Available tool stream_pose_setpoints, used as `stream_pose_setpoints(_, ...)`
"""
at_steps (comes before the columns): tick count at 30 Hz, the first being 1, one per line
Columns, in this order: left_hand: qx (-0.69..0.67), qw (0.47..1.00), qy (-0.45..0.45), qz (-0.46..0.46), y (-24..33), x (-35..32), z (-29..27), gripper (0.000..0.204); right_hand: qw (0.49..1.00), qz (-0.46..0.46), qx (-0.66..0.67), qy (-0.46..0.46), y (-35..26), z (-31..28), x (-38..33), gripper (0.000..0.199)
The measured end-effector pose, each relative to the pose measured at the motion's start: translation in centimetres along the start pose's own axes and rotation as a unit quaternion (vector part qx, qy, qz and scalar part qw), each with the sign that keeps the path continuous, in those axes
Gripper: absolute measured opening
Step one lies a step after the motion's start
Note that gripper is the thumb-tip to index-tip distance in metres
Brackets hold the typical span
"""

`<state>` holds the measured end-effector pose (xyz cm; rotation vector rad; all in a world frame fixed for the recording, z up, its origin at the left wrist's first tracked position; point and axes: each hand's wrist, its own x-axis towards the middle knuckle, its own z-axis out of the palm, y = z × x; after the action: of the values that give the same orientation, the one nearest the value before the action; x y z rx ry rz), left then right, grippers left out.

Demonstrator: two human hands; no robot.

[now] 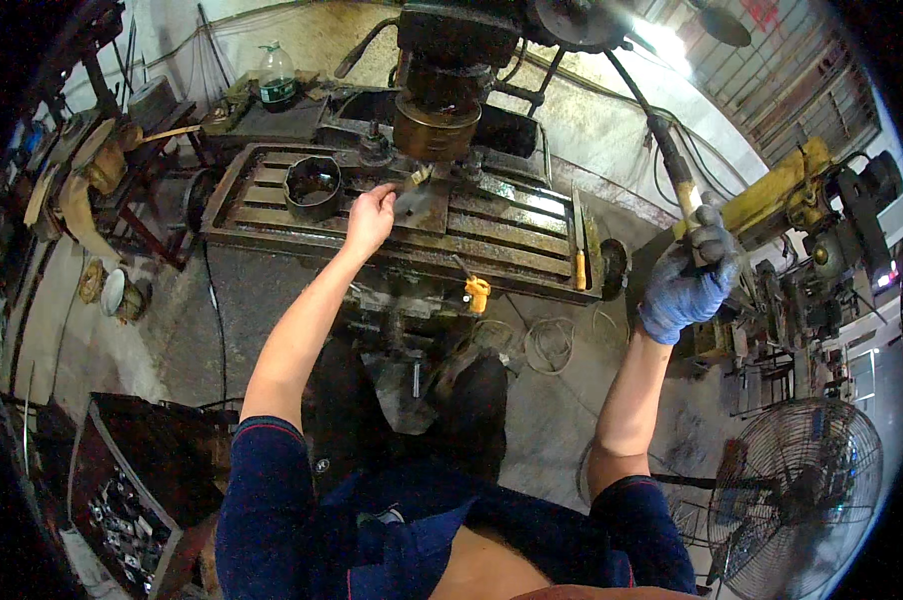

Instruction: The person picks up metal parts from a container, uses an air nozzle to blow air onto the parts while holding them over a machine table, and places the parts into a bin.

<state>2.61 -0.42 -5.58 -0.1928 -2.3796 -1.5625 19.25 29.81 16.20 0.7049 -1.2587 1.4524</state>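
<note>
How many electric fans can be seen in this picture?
1: a standing fan with a round wire cage, on the floor at lower right, below the gloved right hand. Others may be hidden.

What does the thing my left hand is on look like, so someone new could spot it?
Start at the rusty slotted machine table under the drill head. On its middle, just right of the left hand, lies a small flat grey metal plate. Unlike the tall dark ring-shaped cylinder further left, it is thin, flat and pale.

Open slotted table (512, 235) right of steel ring (313, 187), spindle head (436, 125) overhead.
</note>
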Motion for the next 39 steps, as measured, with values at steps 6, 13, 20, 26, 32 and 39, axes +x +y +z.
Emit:
stream_pose_setpoints(6, -0.004, 0.999, -0.030, 0.029, 1.2, -1.0, 0.0, 0.026, 0.998, -0.015, -0.048, 0.036, 0.2, 0.4, -0.9, 0.036)
stream_pose_setpoints(13, 0.046, 0.996, -0.011, 0.082, 4.0, -2.1, -0.2, 0.024, 0.995, 0.003, -0.080, 0.067, 0.2, 0.5, -2.0, 0.040)
stream_pose_setpoints(20, 0.043, 0.998, -0.035, 0.040, 3.2, -2.3, -1.7, 0.025, 0.996, 0.001, -0.088, 0.004, 0.7, -0.8, -2.9, 0.036)
stream_pose_setpoints(26, 0.033, 0.997, -0.031, 0.060, 2.9, -2.5, -2.0, 0.024, 0.994, 0.041, -0.096, 0.030, -0.1, -0.8, -2.5, 0.038)
stream_pose_setpoints(32, 0.046, 0.997, -0.030, 0.062, 3.6, -2.8, -2.9, 0.024, 0.996, 0.010, -0.090, 0.018, -0.3, -0.8, -1.3, 0.040)
stream_pose_setpoints(39, 0.085, 0.993, -0.011, 0.075, 3.6, -2.7, -2.9, 0.024, 0.995, -0.007, -0.096, 0.008, -0.7, -1.0, -0.1, 0.040)
